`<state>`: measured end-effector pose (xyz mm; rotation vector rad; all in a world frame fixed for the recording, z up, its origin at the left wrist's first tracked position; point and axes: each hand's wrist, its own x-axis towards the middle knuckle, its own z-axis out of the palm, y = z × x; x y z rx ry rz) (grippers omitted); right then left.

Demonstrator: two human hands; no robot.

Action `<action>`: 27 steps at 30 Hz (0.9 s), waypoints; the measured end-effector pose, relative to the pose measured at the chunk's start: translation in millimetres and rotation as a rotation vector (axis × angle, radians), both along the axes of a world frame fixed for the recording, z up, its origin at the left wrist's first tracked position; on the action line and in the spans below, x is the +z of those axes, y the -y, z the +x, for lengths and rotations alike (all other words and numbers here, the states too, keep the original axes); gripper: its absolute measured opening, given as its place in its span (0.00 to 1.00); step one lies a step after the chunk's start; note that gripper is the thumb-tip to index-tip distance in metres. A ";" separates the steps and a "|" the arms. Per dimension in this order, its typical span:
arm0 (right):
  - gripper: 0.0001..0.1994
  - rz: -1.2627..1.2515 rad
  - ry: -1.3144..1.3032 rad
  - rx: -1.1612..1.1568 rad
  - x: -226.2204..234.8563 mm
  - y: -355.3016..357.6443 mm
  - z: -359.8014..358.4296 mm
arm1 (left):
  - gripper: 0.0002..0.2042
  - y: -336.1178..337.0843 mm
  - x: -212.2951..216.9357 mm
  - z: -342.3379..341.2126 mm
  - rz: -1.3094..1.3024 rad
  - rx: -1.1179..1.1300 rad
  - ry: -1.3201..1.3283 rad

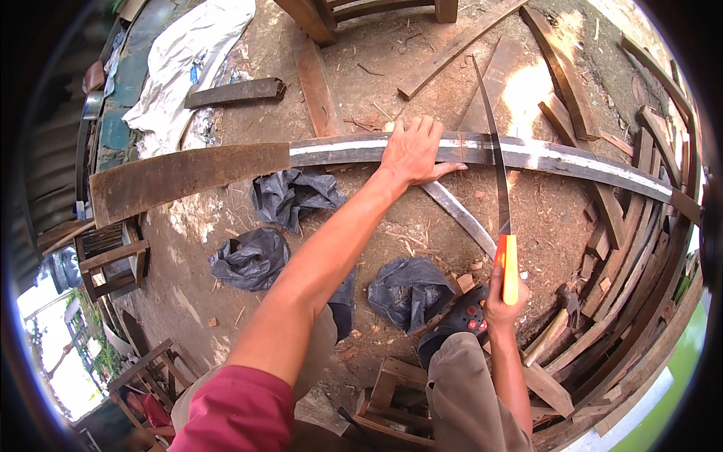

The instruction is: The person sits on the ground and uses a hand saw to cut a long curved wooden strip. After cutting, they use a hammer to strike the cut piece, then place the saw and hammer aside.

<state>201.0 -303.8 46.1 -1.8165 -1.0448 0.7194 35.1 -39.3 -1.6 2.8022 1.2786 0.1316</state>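
Observation:
A long wooden plank (565, 156) lies crosswise before me, its middle dark with a pale stripe and its left end bare brown. My left hand (414, 153) presses down on its middle, fingers curled over the far edge and thumb stretched to the right. In my right hand (503, 301) is a handsaw (508, 264), gripped by its orange and yellow handle. The saw's narrow blade points away from me and crosses the plank to the right of my left hand. A curved grey metal strip (459, 215) runs from under the plank toward the saw handle.
Crumpled black plastic bags (410, 290) lie on the dirt floor near my feet. A hammer (568, 305) rests at the right beside stacked wood strips (640, 256). Loose boards (459, 49) and a white sack (188, 60) lie beyond the plank.

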 end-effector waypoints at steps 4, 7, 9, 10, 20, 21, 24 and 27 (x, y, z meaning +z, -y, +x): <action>0.05 -0.016 -0.073 -0.047 -3.5 3.3 -2.3 | 0.44 -12.9 3.7 -3.2 -0.094 -0.050 0.002; 0.05 -0.028 -0.109 -0.034 13.5 -4.4 -3.1 | 0.44 -18.5 2.5 -2.3 -0.134 -0.059 0.039; 0.05 -0.091 -0.218 -0.101 36.9 -14.6 -10.3 | 0.44 -28.4 2.1 -2.4 -0.186 -0.058 0.058; 0.05 -0.041 -0.161 -0.112 30.8 -14.1 -11.1 | 0.43 -29.2 4.3 3.1 -0.214 -0.060 0.066; 0.08 -0.109 -0.294 -0.115 72.1 -18.1 -21.2 | 0.47 -55.0 36.6 21.7 -0.471 0.034 -0.117; 0.08 -0.122 -0.341 -0.137 79.5 -15.6 -19.6 | 0.47 -55.8 37.1 23.3 -0.459 0.037 -0.105; 0.07 -0.180 -0.424 -0.155 105.0 -8.6 -12.8 | 0.46 -55.9 38.9 25.3 -0.428 0.052 -0.087; 0.06 -0.190 -0.421 -0.121 107.8 -3.6 -7.2 | 0.47 -55.2 40.6 20.6 -0.426 0.082 -0.110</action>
